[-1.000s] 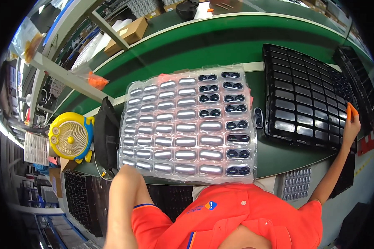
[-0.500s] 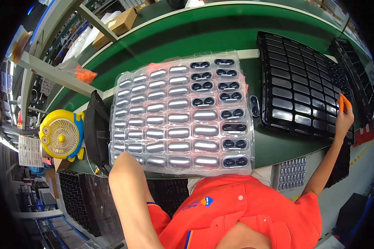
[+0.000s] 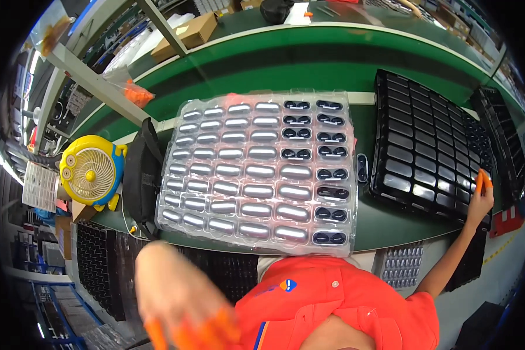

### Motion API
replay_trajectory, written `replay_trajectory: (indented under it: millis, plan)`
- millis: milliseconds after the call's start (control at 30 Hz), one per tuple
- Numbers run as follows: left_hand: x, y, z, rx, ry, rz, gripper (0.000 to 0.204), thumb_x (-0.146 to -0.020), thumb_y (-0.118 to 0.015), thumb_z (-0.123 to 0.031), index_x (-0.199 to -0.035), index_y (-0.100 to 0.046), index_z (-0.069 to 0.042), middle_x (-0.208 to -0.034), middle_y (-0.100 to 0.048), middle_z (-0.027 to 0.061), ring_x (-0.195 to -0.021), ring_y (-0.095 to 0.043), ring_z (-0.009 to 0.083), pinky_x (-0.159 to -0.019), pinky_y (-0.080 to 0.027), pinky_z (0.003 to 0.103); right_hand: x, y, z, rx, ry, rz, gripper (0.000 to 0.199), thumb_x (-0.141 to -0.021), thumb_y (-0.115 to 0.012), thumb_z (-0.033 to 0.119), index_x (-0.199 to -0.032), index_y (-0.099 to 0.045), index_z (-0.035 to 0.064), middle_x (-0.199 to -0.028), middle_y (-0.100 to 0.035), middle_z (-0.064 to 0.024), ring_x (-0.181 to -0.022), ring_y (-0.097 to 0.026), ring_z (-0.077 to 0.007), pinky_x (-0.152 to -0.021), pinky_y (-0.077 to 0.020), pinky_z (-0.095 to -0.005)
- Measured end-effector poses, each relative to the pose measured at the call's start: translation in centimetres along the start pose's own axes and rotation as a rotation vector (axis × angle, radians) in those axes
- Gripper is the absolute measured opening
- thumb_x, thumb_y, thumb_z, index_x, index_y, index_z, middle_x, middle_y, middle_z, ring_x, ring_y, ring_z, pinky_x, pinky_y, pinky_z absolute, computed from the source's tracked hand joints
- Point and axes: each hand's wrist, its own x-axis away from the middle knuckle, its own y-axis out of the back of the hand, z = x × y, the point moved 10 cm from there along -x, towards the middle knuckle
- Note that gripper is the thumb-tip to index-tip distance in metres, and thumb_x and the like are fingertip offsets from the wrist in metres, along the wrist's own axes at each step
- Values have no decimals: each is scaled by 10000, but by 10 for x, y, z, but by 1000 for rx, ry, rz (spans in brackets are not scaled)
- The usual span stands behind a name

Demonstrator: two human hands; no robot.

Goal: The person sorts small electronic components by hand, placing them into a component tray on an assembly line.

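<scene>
My left hand point(image 3: 181, 294), with orange finger covers, is raised over the lower left, near my red shirt, its fingers smeared by motion. At the far right my right hand point(image 3: 480, 201) reaches the right part of a black compartment tray point(image 3: 411, 150); its orange-covered fingers are pressed together, and anything between them is hidden. A clear plastic tray point(image 3: 351, 230) lies before me with rows of silver oval cases point(image 3: 258, 190). Its right columns hold dark inserts with paired round recesses point(image 3: 331, 214). A similar dark insert point(image 3: 362, 168) sits between the two trays.
A yellow and blue fan point(image 3: 89, 175) and a black bag point(image 3: 141, 175) stand left of the clear tray. Behind runs a green ledge point(image 3: 274, 64) with a metal post. Another black tray point(image 3: 499, 140) is at the far right. Below the table edge is a tray of silver pieces point(image 3: 401, 265).
My left hand has swung down and back from the clear tray's lower left toward me, and its fingers now show. My right hand stays at the black tray. The whole view has shifted slightly.
</scene>
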Motion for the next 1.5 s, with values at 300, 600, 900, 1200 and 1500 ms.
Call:
replay_trajectory:
  millis: [300,600,900,1200,1500]
  plan:
    - [74,117,127,-1133,989,-518,269,-716,-701,-130,-949,-621,-24,-961,-574,143,-897,-554,338,-756,-463,389,-19,-17,51,64,70,17,214,-834,-592,39,-1044,-632,29,-932,-653,-72,-816,-606,-131,-744,-466,-241]
    - [41,120,128,-1243,1096,-258,328,-678,-703,-80,-981,-597,-15,-892,-548,132,-860,-535,300,-758,-449,370,-82,-21,-8,365,9,118,340,-791,-647,101,-1122,-582,54,-1050,-594,-131,-933,-587,-249,-805,-466,-316]
    - [-13,127,119,-815,898,-480,376,-684,-675,18,-1041,-577,-47,-876,-538,97,-820,-540,244,-750,-454,308,-135,-115,-27,575,234,189,498,-844,-567,367,-1279,-455,152,-1208,-499,-159,-1152,-427,-364,-964,-339,-437]
    - [13,161,150,-610,644,-691,401,-719,-664,-44,-1104,-552,-53,-873,-588,77,-780,-587,160,-696,-492,276,-124,-135,-6,463,423,275,265,-816,-597,163,-1057,-579,55,-949,-574,-183,-908,-551,-357,-780,-451,-405]
    - [20,161,168,-631,434,-748,332,-730,-667,-64,-1052,-590,-42,-887,-545,84,-739,-585,145,-661,-483,260,-56,-142,37,159,439,438,173,-828,-564,40,-993,-587,-4,-1001,-598,-151,-971,-548,-306,-869,-411,-348]
